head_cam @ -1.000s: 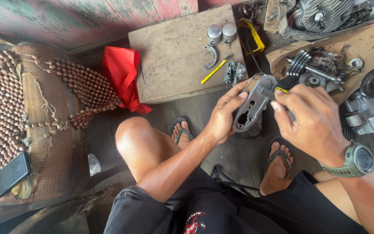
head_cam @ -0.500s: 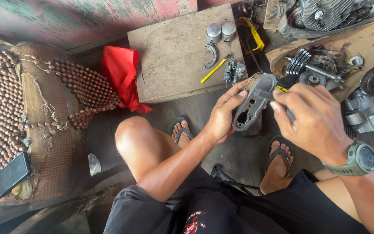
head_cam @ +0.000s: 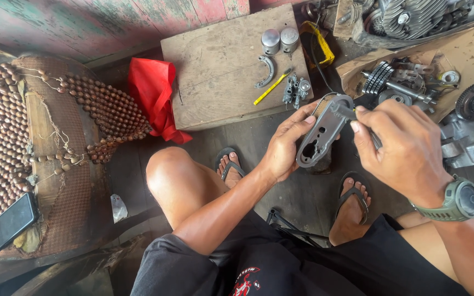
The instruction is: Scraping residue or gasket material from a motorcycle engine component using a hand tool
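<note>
I sit with my knees apart above a dark floor. My left hand (head_cam: 284,147) grips a flat grey metal engine cover plate (head_cam: 321,134) by its left edge, holding it tilted above my feet. My right hand (head_cam: 404,148), with a green watch on the wrist, pinches a small dark tool (head_cam: 348,113) whose tip rests on the plate's upper end. The rest of the tool is hidden inside my fingers.
A wooden board (head_cam: 220,66) ahead carries two pistons (head_cam: 280,39), a curved metal piece, a yellow tool (head_cam: 270,87) and small parts. A red cloth (head_cam: 154,96) lies beside it. Engine parts and gears (head_cam: 412,82) fill the right. A beaded seat (head_cam: 23,137) with a phone (head_cam: 11,221) stands left.
Both hands stay on the plate almost unmoved. My right hand with the tool has shifted only slightly at the plate's upper end.
</note>
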